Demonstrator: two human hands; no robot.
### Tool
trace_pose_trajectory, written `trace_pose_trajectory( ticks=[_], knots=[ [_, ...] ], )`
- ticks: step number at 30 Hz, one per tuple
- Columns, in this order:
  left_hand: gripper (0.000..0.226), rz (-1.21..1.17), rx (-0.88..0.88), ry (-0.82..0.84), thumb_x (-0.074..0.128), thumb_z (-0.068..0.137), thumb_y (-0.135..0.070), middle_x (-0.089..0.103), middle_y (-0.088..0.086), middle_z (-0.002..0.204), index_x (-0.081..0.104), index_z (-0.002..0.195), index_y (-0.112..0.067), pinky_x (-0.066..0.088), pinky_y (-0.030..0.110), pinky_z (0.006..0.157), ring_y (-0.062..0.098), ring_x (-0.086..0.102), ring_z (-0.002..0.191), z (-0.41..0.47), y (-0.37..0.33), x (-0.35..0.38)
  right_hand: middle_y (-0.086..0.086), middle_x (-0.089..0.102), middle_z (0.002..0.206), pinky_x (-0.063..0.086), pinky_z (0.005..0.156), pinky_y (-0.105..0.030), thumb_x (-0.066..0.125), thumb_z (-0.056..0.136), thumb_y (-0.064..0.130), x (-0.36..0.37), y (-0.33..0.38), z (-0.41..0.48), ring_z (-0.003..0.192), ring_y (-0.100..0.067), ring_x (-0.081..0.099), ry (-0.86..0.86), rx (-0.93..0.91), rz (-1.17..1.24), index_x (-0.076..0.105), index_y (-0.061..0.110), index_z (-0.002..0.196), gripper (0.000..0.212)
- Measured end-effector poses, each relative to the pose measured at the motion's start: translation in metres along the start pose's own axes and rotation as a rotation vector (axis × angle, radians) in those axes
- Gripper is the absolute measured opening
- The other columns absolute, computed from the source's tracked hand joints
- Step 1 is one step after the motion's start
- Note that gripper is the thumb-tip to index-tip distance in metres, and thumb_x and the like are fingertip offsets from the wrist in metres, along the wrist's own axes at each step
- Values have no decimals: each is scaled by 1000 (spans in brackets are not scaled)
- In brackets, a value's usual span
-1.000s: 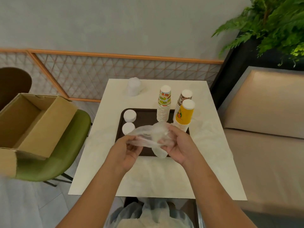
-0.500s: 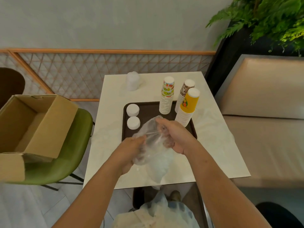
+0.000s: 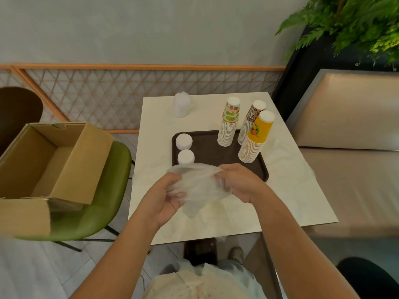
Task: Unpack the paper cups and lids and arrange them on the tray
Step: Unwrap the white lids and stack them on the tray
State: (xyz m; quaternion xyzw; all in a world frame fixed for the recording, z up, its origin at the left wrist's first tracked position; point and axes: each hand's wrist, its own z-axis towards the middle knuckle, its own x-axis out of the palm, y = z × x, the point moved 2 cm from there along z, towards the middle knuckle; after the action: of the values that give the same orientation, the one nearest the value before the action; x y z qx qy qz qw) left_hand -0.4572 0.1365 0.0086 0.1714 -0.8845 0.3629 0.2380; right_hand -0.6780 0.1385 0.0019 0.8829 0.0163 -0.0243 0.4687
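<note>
The bag (image 3: pixel 197 187) is clear and crumpled, so I cannot tell what is in it. It hides the near edge of the tray (image 3: pixel 216 154). The left hand (image 3: pixel 160 201) and right hand (image 3: pixel 239 182) both hold it, fingers curled tight on the plastic, just above the table (image 3: pixel 291 201). On the tray stand 3 stacks of cups (image 3: pixel 227 130) (the brown one partly behind the yellow) and 2 piles of lids (image 3: pixel 184 140). The box (image 3: pixel 90 160) is open, cut off at the left.
</note>
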Motion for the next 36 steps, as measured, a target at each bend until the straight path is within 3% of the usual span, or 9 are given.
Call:
trace_pose_trajectory(
  ticks=[4, 7, 15, 18, 24, 26, 29, 32, 36],
  knots=[
    [24, 493, 129, -136, 64, 91, 5, 71, 6, 102, 68, 111, -8, 50, 31, 71, 22, 65, 85, 2, 5, -9, -23, 71, 113, 56, 87, -44, 57, 96, 6, 13, -13, -2, 98, -33, 66, -225, 92, 372, 72, 2, 102, 17],
    [13, 781, 289, -325, 75, 92, -14, 70, -1, 100, 68, 98, -22, 53, 32, 71, 19, 66, 93, 4, 9, -15, -19, 74, 111, 59, 88, -45, 51, 100, 6, 17, -21, -6, 107, -36, 70, -289, 72, 449, 69, 3, 107, 19],
    [12, 572, 209, -348, 69, 97, -23, 66, -1, 99, 70, 86, -27, 47, 39, 85, 22, 58, 92, 17, 14, -11, -13, 76, 102, 56, 79, -43, 50, 101, 0, 30, -20, -12, 89, -28, 69, -236, 65, 626, 69, 2, 109, 20],
    [19, 521, 209, -397, 63, 98, -44, 65, -1, 111, 74, 86, -33, 50, 41, 85, 23, 59, 100, 18, 12, -10, -16, 70, 95, 49, 66, -38, 50, 99, 0, 29, -22, -13, 71, -26, 62, -285, 155, 680, 67, 3, 98, 17],
    [22, 325, 24, -134, 59, 103, -40, 67, -2, 121, 67, 119, -29, 56, 63, 96, 29, 64, 112, 10, 21, 3, -10, 65, 83, 44, 50, -29, 56, 100, 9, 24, -21, -14, 49, -16, 54, -298, 213, 685, 67, 5, 102, 11],
    [27, 337, 34, -119, 63, 101, -39, 66, -4, 125, 64, 127, -31, 58, 59, 95, 27, 63, 116, 10, 23, 6, -8, 70, 93, 55, 58, -32, 60, 101, 19, 28, -21, -13, 63, -17, 67, -274, 205, 660, 69, 11, 108, 14],
    [32, 407, 76, -137, 70, 98, -36, 62, -5, 130, 58, 127, -32, 60, 50, 88, 19, 62, 115, 14, 24, 5, -8, 72, 105, 58, 95, -45, 61, 102, 29, 33, -21, -5, 101, -28, 70, -289, 213, 465, 67, 15, 103, 15],
    [39, 423, 65, -130, 76, 93, -37, 66, -4, 127, 58, 127, -30, 61, 43, 80, 17, 66, 112, 16, 25, 6, -4, 66, 97, 53, 73, -36, 59, 104, 29, 43, -13, 2, 83, -18, 63, -330, 191, 300, 63, 17, 97, 14],
    [57, 452, -9, -43, 80, 84, -54, 76, -4, 120, 65, 133, -29, 61, 43, 93, 19, 70, 115, 17, 31, 10, 3, 65, 97, 52, 87, -37, 54, 106, 31, 50, -20, 8, 86, -12, 61, -365, 63, 333, 62, 24, 101, 11]
  ],
)
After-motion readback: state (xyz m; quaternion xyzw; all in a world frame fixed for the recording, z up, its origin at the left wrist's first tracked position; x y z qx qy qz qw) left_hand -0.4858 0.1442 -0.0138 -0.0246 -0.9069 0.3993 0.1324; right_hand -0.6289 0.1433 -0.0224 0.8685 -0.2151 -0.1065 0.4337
